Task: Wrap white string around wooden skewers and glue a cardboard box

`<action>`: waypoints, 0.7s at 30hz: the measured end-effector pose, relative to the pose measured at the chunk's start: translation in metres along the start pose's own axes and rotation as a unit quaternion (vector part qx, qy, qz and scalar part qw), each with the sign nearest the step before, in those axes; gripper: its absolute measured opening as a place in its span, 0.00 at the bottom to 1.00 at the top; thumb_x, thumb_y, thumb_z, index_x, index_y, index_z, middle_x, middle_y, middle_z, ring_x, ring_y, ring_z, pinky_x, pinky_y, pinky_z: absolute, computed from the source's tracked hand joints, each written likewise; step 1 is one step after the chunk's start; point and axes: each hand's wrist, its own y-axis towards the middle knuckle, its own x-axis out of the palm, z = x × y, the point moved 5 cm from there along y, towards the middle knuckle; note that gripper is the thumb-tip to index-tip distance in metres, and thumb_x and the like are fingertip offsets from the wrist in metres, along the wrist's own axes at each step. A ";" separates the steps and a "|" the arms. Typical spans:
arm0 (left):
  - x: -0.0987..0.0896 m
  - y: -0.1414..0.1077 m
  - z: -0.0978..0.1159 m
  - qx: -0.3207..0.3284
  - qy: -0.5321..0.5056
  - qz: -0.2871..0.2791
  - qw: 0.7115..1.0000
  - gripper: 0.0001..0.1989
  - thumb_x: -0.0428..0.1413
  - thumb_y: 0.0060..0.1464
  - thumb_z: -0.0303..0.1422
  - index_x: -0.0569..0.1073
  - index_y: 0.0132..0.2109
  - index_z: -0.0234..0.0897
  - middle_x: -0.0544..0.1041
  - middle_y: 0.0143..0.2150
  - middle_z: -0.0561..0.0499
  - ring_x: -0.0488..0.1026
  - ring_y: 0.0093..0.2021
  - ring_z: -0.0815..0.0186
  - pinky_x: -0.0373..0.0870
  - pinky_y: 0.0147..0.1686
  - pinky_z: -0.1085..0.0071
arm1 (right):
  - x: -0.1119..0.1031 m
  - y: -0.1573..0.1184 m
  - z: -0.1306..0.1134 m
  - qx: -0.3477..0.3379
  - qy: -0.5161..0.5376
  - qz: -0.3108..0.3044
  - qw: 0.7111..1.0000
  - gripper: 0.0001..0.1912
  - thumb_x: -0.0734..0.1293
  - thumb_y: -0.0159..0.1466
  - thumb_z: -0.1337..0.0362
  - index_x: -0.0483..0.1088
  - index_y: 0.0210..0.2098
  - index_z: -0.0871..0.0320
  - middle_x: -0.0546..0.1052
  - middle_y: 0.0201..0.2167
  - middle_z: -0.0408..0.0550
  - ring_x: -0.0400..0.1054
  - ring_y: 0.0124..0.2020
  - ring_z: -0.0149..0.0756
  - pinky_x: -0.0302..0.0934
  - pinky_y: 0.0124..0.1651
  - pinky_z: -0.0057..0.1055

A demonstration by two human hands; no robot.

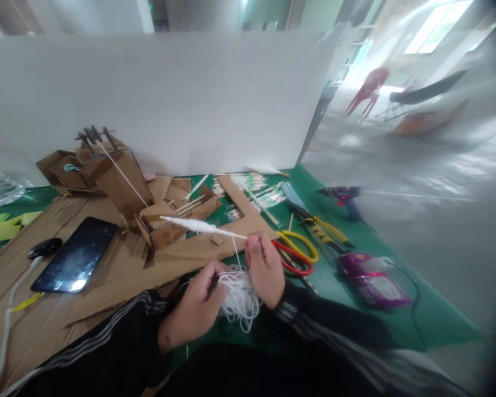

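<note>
A thin wooden stick wound with white string (196, 225) points to the left, its bare right end pinched in my right hand (265, 268). From the winding a strand runs down to a loose tangle of white string (240, 300). My left hand (198, 302) is curled around the left side of that tangle. The tips of its fingers are partly hidden by the string. Just beyond the stick stands a small cardboard box (161, 223) with sticks in it.
Cardboard sheets and a black phone (80, 255) lie left. A taller cardboard holder (118, 176) stands behind. On the green table (430, 309) at right are scissors (295, 259), pliers (333, 231), a purple package (372, 278) and a glue gun (343, 193). A white panel (161, 99) rises behind.
</note>
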 end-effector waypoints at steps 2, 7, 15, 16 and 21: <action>0.000 0.000 -0.003 -0.023 -0.021 -0.003 1.000 0.04 0.47 0.62 0.31 0.64 0.37 0.38 0.67 0.33 0.53 0.64 0.33 0.69 0.64 0.34 0.73 | 0.000 0.000 0.000 0.011 0.002 0.000 1.000 0.17 0.54 0.70 0.53 0.60 0.30 0.56 0.58 0.19 0.37 0.53 0.20 0.27 0.51 0.24 0.26; 0.003 0.001 -0.007 -0.073 -0.066 -0.030 0.995 0.04 0.48 0.61 0.33 0.62 0.38 0.39 0.65 0.30 0.56 0.62 0.28 0.71 0.62 0.29 0.76 | 0.005 -0.004 -0.002 0.037 0.029 -0.014 0.999 0.18 0.55 0.69 0.51 0.60 0.29 0.56 0.58 0.18 0.36 0.52 0.19 0.26 0.50 0.22 0.26; 0.001 0.001 0.002 -0.049 -0.049 -0.117 0.991 0.12 0.48 0.57 0.30 0.72 0.46 0.37 0.73 0.37 0.50 0.70 0.39 0.63 0.66 0.42 0.68 | 0.004 -0.002 -0.007 0.086 0.089 0.014 0.992 0.19 0.59 0.66 0.48 0.59 0.27 0.56 0.58 0.16 0.35 0.51 0.15 0.25 0.46 0.18 0.24; 0.000 0.001 0.002 -0.048 -0.074 -0.114 0.990 0.14 0.45 0.59 0.32 0.72 0.46 0.36 0.74 0.37 0.49 0.70 0.39 0.62 0.66 0.42 0.67 | 0.003 -0.002 -0.007 0.092 0.093 0.020 0.991 0.19 0.59 0.66 0.48 0.59 0.27 0.56 0.58 0.16 0.35 0.51 0.15 0.24 0.46 0.17 0.24; -0.002 0.000 0.007 -0.026 0.003 -0.094 0.995 0.16 0.47 0.59 0.40 0.73 0.45 0.36 0.76 0.38 0.48 0.71 0.40 0.60 0.66 0.42 0.67 | 0.003 -0.001 -0.006 0.108 0.121 0.020 0.987 0.20 0.61 0.64 0.46 0.59 0.27 0.56 0.57 0.15 0.35 0.50 0.14 0.24 0.46 0.16 0.23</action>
